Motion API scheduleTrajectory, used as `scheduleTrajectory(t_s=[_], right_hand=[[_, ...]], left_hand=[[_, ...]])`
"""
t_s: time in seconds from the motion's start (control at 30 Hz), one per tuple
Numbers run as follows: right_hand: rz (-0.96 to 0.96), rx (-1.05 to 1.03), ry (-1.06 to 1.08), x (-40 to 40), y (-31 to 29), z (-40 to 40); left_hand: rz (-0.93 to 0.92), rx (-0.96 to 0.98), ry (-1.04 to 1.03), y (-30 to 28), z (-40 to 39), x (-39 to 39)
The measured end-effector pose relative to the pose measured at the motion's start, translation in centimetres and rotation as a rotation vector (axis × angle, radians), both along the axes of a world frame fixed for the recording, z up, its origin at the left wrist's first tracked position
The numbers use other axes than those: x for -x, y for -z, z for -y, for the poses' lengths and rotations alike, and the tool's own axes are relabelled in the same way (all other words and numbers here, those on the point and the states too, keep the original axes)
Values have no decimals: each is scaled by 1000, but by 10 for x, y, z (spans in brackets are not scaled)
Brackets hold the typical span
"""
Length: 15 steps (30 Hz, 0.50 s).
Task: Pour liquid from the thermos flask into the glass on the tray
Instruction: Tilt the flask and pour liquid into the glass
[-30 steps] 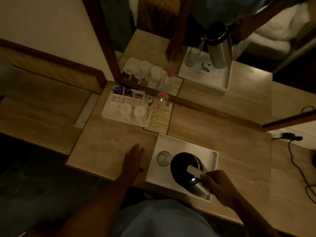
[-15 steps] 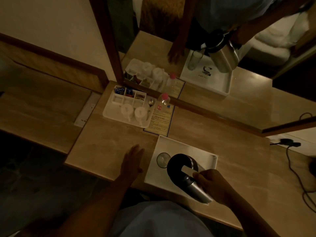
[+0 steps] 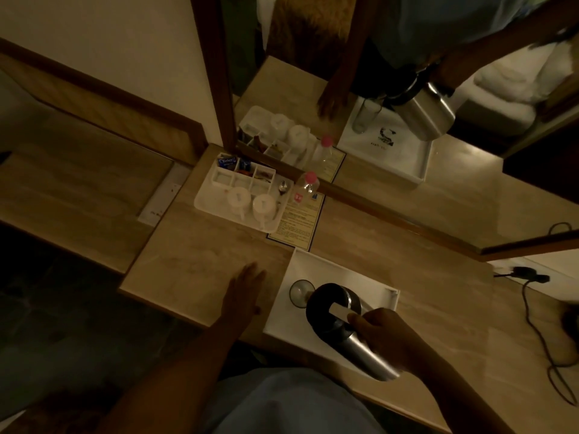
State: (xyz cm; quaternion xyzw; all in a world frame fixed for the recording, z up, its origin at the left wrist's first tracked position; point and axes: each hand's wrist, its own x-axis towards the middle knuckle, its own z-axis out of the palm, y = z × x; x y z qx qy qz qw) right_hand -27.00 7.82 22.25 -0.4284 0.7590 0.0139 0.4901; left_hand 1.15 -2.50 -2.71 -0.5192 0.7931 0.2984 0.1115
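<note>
Right grip [image 3: 380,335] clasps tilted steel thermos flask [image 3: 351,327] over glass [image 3: 300,291]; left grip [image 3: 246,291] flat, released.

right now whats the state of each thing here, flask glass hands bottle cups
thermos flask: lifted, tilted toward the glass
glass: upright on the white tray; contents cannot be told
right hand: gripping the flask handle
left hand: flat on the desk, empty
water bottle: upright, pink cap on
two white cups: on the far tray
</note>
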Motion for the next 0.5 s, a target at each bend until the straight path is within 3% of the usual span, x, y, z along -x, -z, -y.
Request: scheduleTrajectory(t_s=[0.5], right_hand=[[5,-59,54,-9,-5,11]], left_hand=[[24,-3,12,-4,2,2]])
